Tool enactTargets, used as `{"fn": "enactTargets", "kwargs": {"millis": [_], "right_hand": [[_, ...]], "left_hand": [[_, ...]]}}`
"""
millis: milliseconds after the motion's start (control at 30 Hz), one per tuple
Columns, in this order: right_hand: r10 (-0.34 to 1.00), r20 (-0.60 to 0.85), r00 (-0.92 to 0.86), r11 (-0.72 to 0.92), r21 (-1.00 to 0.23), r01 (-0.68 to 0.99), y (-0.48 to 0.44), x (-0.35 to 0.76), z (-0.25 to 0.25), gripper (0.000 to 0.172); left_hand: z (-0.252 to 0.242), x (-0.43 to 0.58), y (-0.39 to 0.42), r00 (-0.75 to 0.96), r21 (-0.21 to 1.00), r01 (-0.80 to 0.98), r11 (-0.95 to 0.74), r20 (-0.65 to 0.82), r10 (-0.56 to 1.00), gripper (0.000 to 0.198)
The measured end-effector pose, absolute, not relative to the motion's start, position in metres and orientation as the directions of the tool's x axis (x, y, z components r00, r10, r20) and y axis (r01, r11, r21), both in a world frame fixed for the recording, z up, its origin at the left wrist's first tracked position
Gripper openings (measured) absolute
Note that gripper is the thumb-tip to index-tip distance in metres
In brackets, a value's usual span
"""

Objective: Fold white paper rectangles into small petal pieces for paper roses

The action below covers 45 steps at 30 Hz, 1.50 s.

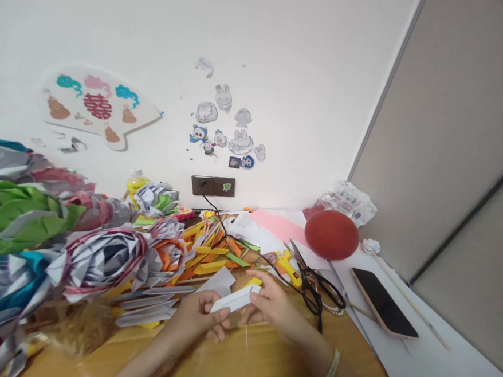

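Both my hands meet over the wooden desk (265, 367) at the bottom centre, pinching one folded white paper strip (237, 298). My left hand (201, 317) is closed on the strip's left end. My right hand (271, 302) is closed on its right end, and a bracelet sits on that wrist. A thin wooden stick (246, 337) hangs just below the hands; which hand holds it I cannot tell. Folded grey paper pieces (148, 307) lie just left of my left hand.
Large folded paper flowers (100, 255) crowd the left side. Orange and yellow paper strips (212, 254) lie behind the hands. To the right are black scissors (313, 285), a yellow glue gun (289, 267), a red ball (331, 234), a phone (383, 302) and a long stick (411, 309).
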State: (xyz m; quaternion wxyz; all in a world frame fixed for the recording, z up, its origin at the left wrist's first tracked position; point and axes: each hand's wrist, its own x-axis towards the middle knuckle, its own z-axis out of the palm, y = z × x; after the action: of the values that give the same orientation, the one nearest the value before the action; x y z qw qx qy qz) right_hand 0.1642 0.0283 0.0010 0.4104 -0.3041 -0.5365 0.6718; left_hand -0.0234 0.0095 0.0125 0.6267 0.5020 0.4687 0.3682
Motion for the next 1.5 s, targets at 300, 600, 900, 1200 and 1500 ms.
{"fn": "enactTargets", "kwargs": {"millis": [300, 600, 900, 1200, 1500], "right_hand": [[0.867, -0.029, -0.497, -0.135, -0.974, -0.179, 0.032, 0.172, 0.006, 0.044], [0.925, -0.003, -0.379, -0.045, -0.994, -0.102, 0.034, 0.172, 0.006, 0.033], [0.950, 0.024, -0.312, 0.004, -0.998, -0.064, 0.034, 0.170, 0.005, 0.029], [0.938, 0.039, -0.344, -0.001, -0.993, -0.115, 0.036, 0.170, -0.001, 0.030], [0.974, 0.073, -0.214, 0.056, -0.995, -0.081, 0.033, 0.162, 0.002, 0.026]], "left_hand": [[0.009, -0.024, 0.012, 0.301, 0.971, 0.007, 0.240, -0.231, 0.925, 0.041], [0.004, -0.030, 0.015, 0.382, 0.966, -0.014, 0.260, -0.235, 0.894, 0.035], [0.007, -0.029, 0.013, 0.325, 0.954, -0.096, 0.284, -0.240, 0.915, 0.036], [0.006, -0.024, 0.012, 0.271, 0.957, -0.137, 0.254, -0.211, 0.939, 0.038], [0.004, -0.019, 0.015, 0.337, 0.980, -0.123, 0.158, -0.108, 0.935, 0.048]]}}
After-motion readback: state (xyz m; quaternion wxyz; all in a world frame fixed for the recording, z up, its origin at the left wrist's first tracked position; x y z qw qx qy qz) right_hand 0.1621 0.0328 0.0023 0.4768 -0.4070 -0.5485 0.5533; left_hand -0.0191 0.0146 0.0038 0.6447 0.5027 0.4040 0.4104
